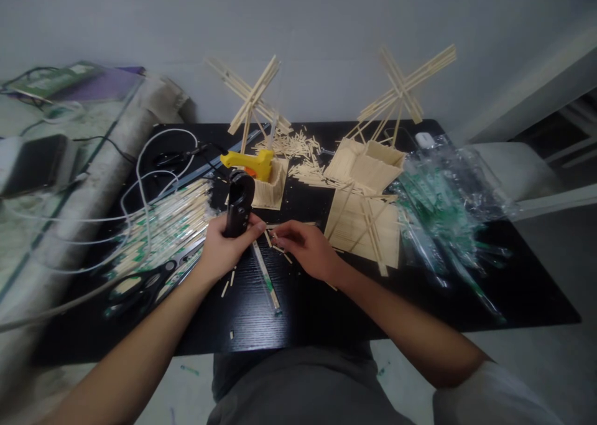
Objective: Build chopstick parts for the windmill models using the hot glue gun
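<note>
My left hand (224,249) is closed around a black hand tool (240,204) with a rounded, looped upper end; its exact kind is unclear. The thumb of that hand points right, close to some short sticks. My right hand (305,247) is pinched beside it, with what looks like a small piece of cut stick (274,237) at its fingertips. Short stick pieces (282,251) lie on the table between the hands. Below them rests a clear-wrapped chopstick (267,277). Behind the tool, a yellow glue gun (252,162) sits in a small box made of sticks (268,193).
Two crossed-stick structures (254,95) (401,92) rise at the back. A stick pile (303,154) lies between them. Wrapped chopsticks (172,219), black scissors (142,285) and white cables (140,182) are left; a flat stick panel (354,226) and plastic wrappers (438,195) are right.
</note>
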The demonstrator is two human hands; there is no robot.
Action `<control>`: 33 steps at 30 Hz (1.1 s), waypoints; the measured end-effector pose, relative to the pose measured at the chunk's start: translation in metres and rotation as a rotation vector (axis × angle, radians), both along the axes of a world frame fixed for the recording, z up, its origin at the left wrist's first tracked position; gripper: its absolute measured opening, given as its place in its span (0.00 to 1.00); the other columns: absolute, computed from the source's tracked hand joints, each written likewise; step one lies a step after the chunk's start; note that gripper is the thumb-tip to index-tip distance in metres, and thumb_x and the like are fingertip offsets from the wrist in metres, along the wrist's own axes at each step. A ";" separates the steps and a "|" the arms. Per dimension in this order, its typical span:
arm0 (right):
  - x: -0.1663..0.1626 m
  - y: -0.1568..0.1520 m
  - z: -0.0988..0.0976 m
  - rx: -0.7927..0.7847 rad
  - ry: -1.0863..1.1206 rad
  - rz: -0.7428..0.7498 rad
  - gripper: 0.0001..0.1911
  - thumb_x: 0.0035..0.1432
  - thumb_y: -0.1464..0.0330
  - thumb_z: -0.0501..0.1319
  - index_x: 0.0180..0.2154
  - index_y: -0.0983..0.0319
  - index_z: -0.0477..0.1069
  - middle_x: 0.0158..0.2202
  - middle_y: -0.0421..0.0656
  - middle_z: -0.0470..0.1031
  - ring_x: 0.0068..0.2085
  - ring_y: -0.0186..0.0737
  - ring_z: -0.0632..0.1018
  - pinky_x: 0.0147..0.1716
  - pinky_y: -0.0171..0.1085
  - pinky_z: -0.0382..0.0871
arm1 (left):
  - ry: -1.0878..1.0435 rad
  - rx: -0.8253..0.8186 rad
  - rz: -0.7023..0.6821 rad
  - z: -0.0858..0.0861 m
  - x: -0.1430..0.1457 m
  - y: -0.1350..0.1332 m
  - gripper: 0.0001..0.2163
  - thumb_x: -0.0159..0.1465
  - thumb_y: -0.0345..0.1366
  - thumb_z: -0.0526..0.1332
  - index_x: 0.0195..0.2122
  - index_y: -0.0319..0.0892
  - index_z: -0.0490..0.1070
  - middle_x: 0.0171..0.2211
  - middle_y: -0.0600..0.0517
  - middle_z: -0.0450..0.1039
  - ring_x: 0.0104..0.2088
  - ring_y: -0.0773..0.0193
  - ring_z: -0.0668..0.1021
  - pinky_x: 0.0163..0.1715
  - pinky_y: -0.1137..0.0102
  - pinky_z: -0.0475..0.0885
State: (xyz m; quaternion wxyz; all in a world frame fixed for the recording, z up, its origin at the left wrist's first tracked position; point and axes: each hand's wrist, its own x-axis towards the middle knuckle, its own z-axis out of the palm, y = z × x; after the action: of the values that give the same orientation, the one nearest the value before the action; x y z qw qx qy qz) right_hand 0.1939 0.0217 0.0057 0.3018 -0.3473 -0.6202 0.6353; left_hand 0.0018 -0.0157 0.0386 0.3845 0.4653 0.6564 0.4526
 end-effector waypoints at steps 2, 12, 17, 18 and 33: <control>-0.001 0.001 -0.001 -0.158 0.076 0.014 0.10 0.59 0.67 0.69 0.42 0.63 0.77 0.40 0.42 0.83 0.41 0.35 0.82 0.45 0.36 0.75 | 0.003 -0.004 -0.007 0.001 0.001 0.000 0.15 0.52 0.47 0.71 0.28 0.38 0.77 0.21 0.55 0.72 0.21 0.76 0.66 0.23 0.78 0.65; 0.000 0.003 0.007 -0.480 0.202 0.070 0.20 0.45 0.59 0.78 0.34 0.64 0.77 0.31 0.40 0.82 0.34 0.32 0.81 0.37 0.33 0.77 | -0.001 -0.016 -0.058 0.001 0.005 0.000 0.14 0.51 0.46 0.71 0.27 0.38 0.78 0.24 0.53 0.77 0.25 0.72 0.73 0.28 0.77 0.71; -0.001 0.003 0.008 -0.520 0.225 0.072 0.21 0.43 0.61 0.79 0.34 0.64 0.77 0.30 0.40 0.82 0.33 0.33 0.83 0.38 0.34 0.79 | 0.016 -0.013 -0.072 -0.003 0.005 0.000 0.14 0.51 0.46 0.72 0.28 0.38 0.78 0.26 0.53 0.78 0.25 0.72 0.74 0.29 0.77 0.72; -0.001 0.003 0.008 -0.524 0.229 0.071 0.21 0.42 0.61 0.79 0.34 0.64 0.76 0.30 0.40 0.82 0.33 0.33 0.83 0.38 0.34 0.79 | 0.011 -0.015 -0.069 -0.004 0.006 0.000 0.15 0.51 0.46 0.72 0.28 0.38 0.78 0.26 0.53 0.78 0.25 0.72 0.74 0.29 0.77 0.72; 0.002 0.008 0.006 -0.520 0.274 -0.095 0.26 0.38 0.65 0.80 0.39 0.64 0.76 0.34 0.39 0.83 0.34 0.33 0.82 0.39 0.34 0.77 | 0.415 0.135 -0.382 -0.011 -0.007 -0.003 0.29 0.55 0.53 0.72 0.56 0.46 0.75 0.37 0.52 0.82 0.31 0.70 0.80 0.33 0.78 0.71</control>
State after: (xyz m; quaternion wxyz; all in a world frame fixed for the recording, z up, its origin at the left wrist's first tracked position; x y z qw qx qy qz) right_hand 0.1961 0.0293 0.0121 0.3131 -0.3525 -0.3731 0.7991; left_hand -0.0054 -0.0191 0.0275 0.2883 0.6876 0.5901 0.3097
